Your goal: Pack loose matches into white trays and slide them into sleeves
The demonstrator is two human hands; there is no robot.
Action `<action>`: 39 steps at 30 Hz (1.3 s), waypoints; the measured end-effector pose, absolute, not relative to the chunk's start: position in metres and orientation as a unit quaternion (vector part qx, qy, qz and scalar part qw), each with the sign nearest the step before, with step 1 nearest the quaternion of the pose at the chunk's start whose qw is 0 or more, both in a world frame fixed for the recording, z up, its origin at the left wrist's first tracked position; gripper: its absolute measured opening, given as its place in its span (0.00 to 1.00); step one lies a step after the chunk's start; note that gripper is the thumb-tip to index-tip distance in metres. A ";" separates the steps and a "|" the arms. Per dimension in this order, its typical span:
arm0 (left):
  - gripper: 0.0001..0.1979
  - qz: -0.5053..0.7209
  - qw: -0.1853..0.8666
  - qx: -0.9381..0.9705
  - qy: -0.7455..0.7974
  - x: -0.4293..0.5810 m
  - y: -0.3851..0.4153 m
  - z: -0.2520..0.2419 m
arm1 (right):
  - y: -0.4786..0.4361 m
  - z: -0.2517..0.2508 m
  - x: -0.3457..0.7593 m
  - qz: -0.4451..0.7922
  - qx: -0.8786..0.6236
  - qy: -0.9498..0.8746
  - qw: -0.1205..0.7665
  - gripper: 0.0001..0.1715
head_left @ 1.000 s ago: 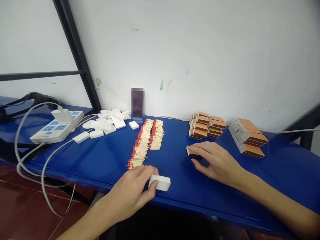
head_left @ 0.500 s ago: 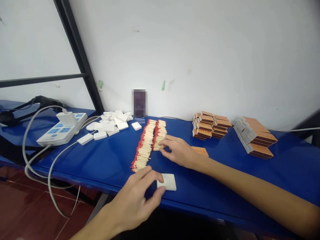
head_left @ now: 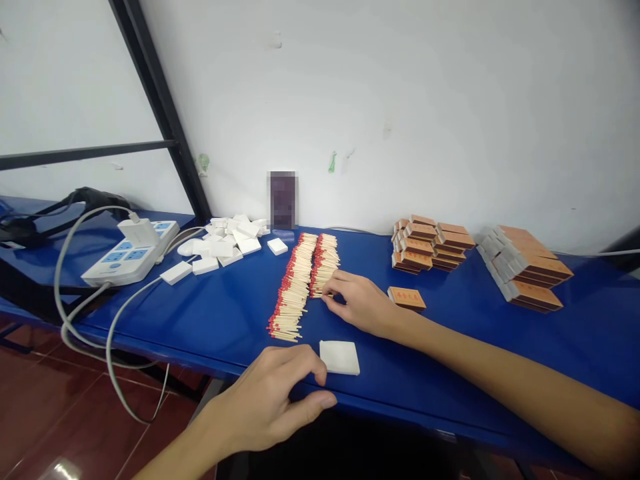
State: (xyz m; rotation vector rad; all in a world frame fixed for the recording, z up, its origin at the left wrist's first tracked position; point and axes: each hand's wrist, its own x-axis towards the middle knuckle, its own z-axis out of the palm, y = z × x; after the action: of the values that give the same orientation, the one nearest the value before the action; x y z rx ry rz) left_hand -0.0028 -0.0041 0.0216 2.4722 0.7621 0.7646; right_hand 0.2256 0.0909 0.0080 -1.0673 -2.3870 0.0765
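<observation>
Two rows of red-tipped matches (head_left: 305,277) lie on the blue table (head_left: 215,313). My right hand (head_left: 360,303) reaches across, its fingertips pinched together on a few matches at the near end of the right row. One orange matchbox sleeve (head_left: 406,298) lies just right of that hand. A white inner tray (head_left: 340,357) sits near the front edge. My left hand (head_left: 277,400) rests at the edge beside the tray, fingers loosely curled and apart, holding nothing, its index tip close to the tray's left side.
A pile of white trays (head_left: 225,241) lies at the back left, next to a power strip (head_left: 131,252) with grey cables (head_left: 85,313). Stacks of orange matchboxes (head_left: 430,243) and a longer stack (head_left: 527,273) stand at the back right. A black frame (head_left: 160,113) leans against the wall.
My right hand left the orange sleeve and moved left onto the matches. My left hand let go of the white tray, which now lies flat, and drew back to the table edge.
</observation>
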 end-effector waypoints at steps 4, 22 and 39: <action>0.08 0.284 0.218 0.890 0.282 -0.004 -0.003 0.018 | 0.084 0.007 0.228 0.047 -0.377 -0.883 0.278 0.05; 0.13 0.396 0.228 0.868 0.193 -0.010 0.001 0.001 | 0.071 0.003 0.232 0.078 -0.343 -0.876 0.328 0.05; 0.24 0.379 0.235 0.869 0.216 -0.001 0.000 0.008 | 0.075 0.003 0.233 0.117 -0.387 -0.862 0.307 0.05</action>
State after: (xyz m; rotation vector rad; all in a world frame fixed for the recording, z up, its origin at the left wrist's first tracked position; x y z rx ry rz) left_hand -0.0011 0.0002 0.0075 2.3844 0.5920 1.0397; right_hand 0.2328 0.0751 0.0025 -1.0228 -2.2787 0.3107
